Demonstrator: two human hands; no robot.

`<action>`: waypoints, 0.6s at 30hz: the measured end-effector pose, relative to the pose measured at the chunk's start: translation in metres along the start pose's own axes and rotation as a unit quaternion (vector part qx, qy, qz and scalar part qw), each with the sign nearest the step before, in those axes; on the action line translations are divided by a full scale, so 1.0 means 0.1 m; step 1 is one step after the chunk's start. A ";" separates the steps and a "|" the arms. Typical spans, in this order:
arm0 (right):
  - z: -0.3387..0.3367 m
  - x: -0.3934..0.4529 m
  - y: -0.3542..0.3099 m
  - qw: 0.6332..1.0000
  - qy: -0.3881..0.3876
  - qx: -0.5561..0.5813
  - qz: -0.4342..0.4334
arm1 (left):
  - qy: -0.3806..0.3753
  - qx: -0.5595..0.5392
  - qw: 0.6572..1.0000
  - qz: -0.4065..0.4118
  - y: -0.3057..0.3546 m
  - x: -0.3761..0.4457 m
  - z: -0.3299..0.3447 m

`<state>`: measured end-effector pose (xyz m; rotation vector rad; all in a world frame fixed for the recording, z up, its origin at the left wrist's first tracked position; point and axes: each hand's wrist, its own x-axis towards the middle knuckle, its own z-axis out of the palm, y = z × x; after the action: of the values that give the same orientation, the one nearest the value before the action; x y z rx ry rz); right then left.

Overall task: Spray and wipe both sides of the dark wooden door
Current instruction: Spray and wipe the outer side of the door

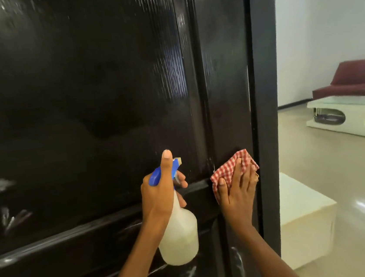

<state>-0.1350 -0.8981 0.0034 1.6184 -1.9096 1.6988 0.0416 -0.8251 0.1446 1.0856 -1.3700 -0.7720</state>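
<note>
The dark wooden door (81,93) fills most of the view, glossy, with wet streaks and white spray marks low down. My left hand (160,191) grips a spray bottle (180,236) with a translucent white body and blue head, its nozzle held close to the door, thumb raised. My right hand (237,191) lies flat with straight fingers, pressing a red-and-white checked cloth (230,167) against the door's right stile near its edge.
Past the door's right edge (267,128) lies a room with a shiny pale floor (353,187). A white block (304,215) stands close beside the door. Farther back are a white low table (352,116) and a dark red sofa (359,79).
</note>
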 end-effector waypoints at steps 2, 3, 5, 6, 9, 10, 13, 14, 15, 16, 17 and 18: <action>0.07 -0.02 0.16 0.999 0.016 -0.012 -0.037 | 0.001 -0.007 1.000 0.031 -0.17 -0.11 0.03; 0.11 -0.02 0.20 0.998 0.027 -0.014 -0.051 | 0.005 -0.012 0.999 0.045 -0.25 -0.17 0.05; 0.16 -0.04 0.26 0.997 0.043 -0.007 -0.066 | 0.018 -0.033 0.997 0.064 -0.37 -0.25 0.07; 0.18 -0.07 0.28 0.996 0.047 -0.005 -0.072 | 0.028 -0.051 0.996 0.069 -0.43 -0.30 0.07; 0.18 -0.10 0.26 0.997 0.040 0.015 -0.063 | 0.051 -0.094 0.993 0.039 -0.41 -0.34 0.00; 0.18 -0.10 0.23 0.997 0.043 0.022 -0.057 | 0.054 -0.088 0.994 0.034 -0.34 -0.33 -0.06; 0.15 -0.07 0.15 0.997 0.057 0.031 -0.034 | 0.068 -0.046 0.995 0.053 -0.12 -0.26 -0.26; 0.15 -0.05 0.15 0.997 0.060 0.030 -0.032 | 0.071 -0.041 0.995 0.057 -0.07 -0.26 -0.30; 0.16 -0.02 0.15 0.997 0.065 0.030 -0.035 | 0.074 -0.044 0.995 0.060 -0.04 -0.27 -0.36; 0.16 0.01 0.15 0.996 0.069 0.030 -0.042 | 0.078 -0.049 0.994 0.060 -0.06 -0.28 -0.40; 0.18 0.02 0.16 0.996 0.070 0.029 -0.048 | 0.083 -0.050 0.994 0.058 -0.11 -0.31 -0.44; 0.21 0.01 0.17 0.996 0.071 0.025 -0.053 | 0.086 -0.046 0.994 0.055 -0.18 -0.34 -0.48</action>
<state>-0.1374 -0.9181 -0.0145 1.5403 -1.6996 1.7797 0.0884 -0.7929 0.1215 0.9724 -1.2248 -0.6394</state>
